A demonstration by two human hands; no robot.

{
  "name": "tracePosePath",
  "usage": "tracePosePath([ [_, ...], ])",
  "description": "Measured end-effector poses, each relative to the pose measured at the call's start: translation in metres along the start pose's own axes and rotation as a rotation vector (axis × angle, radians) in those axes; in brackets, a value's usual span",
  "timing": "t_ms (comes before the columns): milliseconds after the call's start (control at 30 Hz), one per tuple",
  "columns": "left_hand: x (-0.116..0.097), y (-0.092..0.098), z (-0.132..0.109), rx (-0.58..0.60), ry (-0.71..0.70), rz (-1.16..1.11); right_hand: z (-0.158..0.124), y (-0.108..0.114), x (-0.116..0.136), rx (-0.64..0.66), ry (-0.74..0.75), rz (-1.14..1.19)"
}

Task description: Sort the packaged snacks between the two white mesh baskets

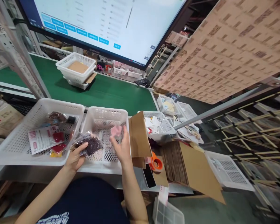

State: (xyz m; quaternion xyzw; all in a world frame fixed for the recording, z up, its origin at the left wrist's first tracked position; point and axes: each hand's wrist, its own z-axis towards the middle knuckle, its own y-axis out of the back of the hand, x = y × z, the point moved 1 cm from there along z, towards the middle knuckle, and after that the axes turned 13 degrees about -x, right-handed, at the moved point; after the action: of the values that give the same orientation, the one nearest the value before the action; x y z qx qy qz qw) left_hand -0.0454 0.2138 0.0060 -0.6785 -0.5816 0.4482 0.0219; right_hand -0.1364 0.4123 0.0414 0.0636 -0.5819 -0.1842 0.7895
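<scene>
My left hand (76,158) grips a clear plastic bag with something dark inside (91,145), over the near left side of the middle white basket (105,113). My right hand (121,146) pinches a small pink item (116,130) above the right part of that basket; what kind of item it is, I cannot tell. Pale items lie on the basket's floor, partly hidden by the bag. In the left white basket (11,149) are a white printed packet (42,138), red pieces in clear wrap (58,141) and brown bagged items (57,116).
A monitor (95,25) hangs over the green conveyor belt (112,91), where stacked white baskets (77,74) stand. To my right are an open cardboard box (140,137), orange tape (156,163), a phone (149,175), flattened cartons (177,161) and another white basket (162,130).
</scene>
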Motion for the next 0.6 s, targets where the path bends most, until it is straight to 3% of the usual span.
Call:
tracePosePath([
  [100,0.005,0.001,-0.004,-0.002,0.03,-0.027,-0.017,-0.017,0.004,0.392,-0.152,0.121],
  [167,0.008,0.005,-0.004,-0.007,0.059,-0.042,-0.028,-0.024,0.007,0.474,-0.169,0.156],
  [400,0.009,0.021,0.005,0.158,0.15,-0.019,-0.034,-0.011,0.012,0.46,-0.262,0.33],
  [500,0.007,0.021,0.005,0.13,0.166,-0.026,-0.031,0.004,0.017,0.445,-0.191,0.214],
  [600,0.004,0.017,0.004,0.057,0.19,-0.039,-0.027,0.019,0.024,0.339,-0.096,0.084],
])
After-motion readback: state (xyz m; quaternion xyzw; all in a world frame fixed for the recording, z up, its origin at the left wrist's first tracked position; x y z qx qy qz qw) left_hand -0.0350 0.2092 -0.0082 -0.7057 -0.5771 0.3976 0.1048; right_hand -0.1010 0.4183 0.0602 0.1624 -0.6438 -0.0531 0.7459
